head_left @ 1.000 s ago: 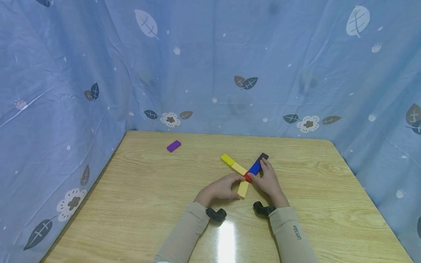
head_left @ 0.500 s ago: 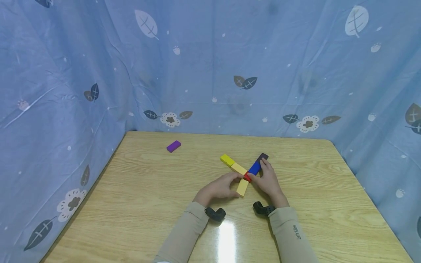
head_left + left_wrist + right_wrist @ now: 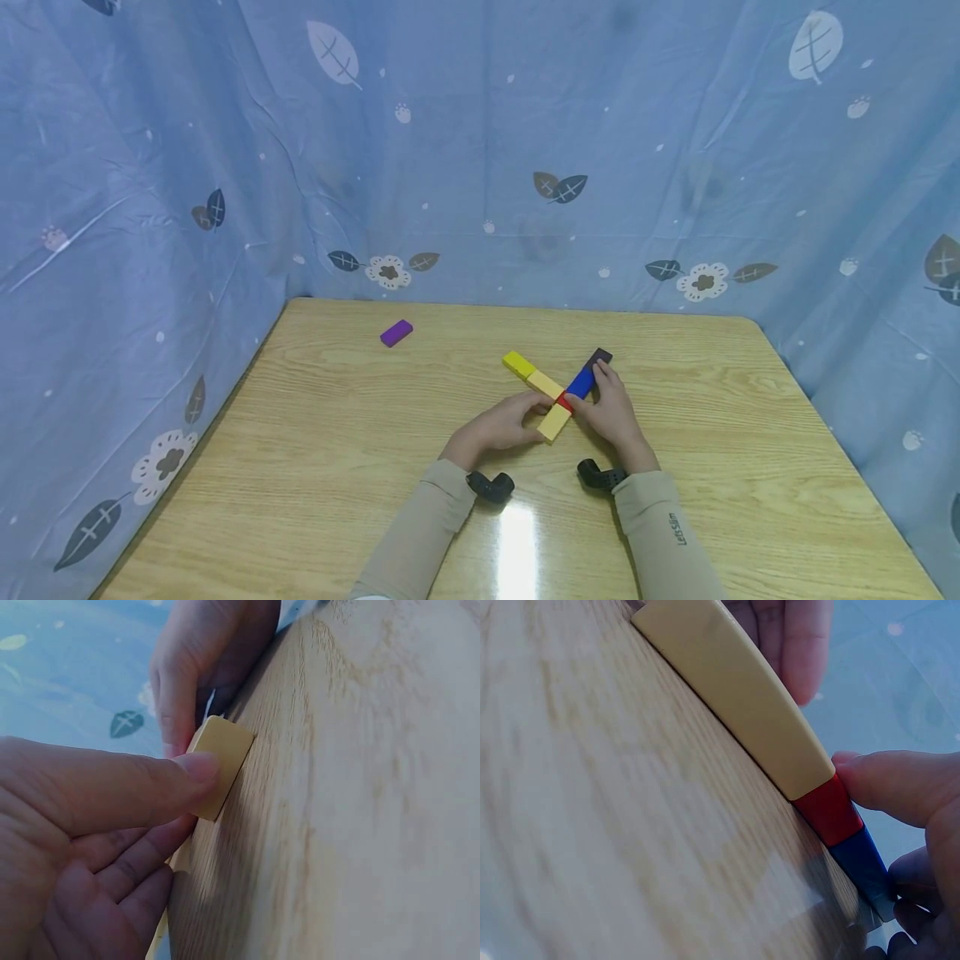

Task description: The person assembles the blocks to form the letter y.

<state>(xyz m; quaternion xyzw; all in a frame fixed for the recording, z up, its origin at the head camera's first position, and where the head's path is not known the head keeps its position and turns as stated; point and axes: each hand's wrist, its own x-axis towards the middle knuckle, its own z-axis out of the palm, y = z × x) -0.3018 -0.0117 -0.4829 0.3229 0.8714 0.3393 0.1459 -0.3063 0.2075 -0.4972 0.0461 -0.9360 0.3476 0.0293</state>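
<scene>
On the wooden table, a cream block (image 3: 554,423), a red block (image 3: 565,403), a blue block (image 3: 581,385) and a dark block (image 3: 601,356) form a slanting row. Another cream block (image 3: 545,384) and a yellow block (image 3: 517,364) branch off from the red one to the upper left. My left hand (image 3: 497,429) pinches the nearer cream block, its thumb against the near end in the left wrist view. With its thumb at the red block and its fingertips along the blue and dark blocks, my right hand (image 3: 613,414) grips the far part of the row.
A purple block (image 3: 396,333) lies apart near the back left of the table (image 3: 337,433). Blue patterned curtain (image 3: 480,150) hangs behind the table and at both sides. Black wrist devices (image 3: 492,488) sit at both cuffs.
The nearer cream block has turned and slid slightly up and left, lining up with the red and blue blocks. My left hand moved with it; my right hand stayed in place.
</scene>
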